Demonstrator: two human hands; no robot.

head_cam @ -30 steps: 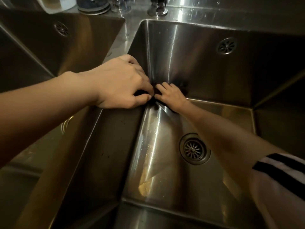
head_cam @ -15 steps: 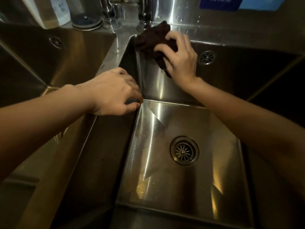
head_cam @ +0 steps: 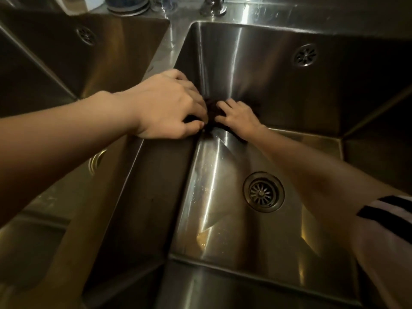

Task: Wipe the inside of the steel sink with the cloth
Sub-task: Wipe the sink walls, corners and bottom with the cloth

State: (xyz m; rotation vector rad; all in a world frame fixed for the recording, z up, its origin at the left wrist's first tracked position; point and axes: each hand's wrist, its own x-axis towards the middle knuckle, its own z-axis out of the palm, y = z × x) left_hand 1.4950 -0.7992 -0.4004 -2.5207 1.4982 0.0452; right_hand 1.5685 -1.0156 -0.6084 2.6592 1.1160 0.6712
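The steel sink (head_cam: 278, 90) on the right is a deep basin with a round drain (head_cam: 263, 192) in its floor. A dark bunched cloth (head_cam: 211, 110) sits in the basin's far left bottom corner, where the back wall meets the floor. My right hand (head_cam: 239, 118) reaches down into that corner and grips the cloth, fingers spread over it and pressing it against the steel. My left hand (head_cam: 166, 108) rests on the divider (head_cam: 178, 52) between the two basins, its fingers and thumb curled over the edge. Most of the cloth is hidden by both hands.
A second steel basin (head_cam: 66, 63) lies to the left. An overflow grille (head_cam: 305, 55) is set high in the right basin's back wall. Tap bases (head_cam: 210, 6) and a round container (head_cam: 128, 4) stand on the wet ledge behind.
Half a second ago my right hand held the cloth high on the back wall near the rim. It has swept down to the bottom left corner. My left hand has stayed on the divider.
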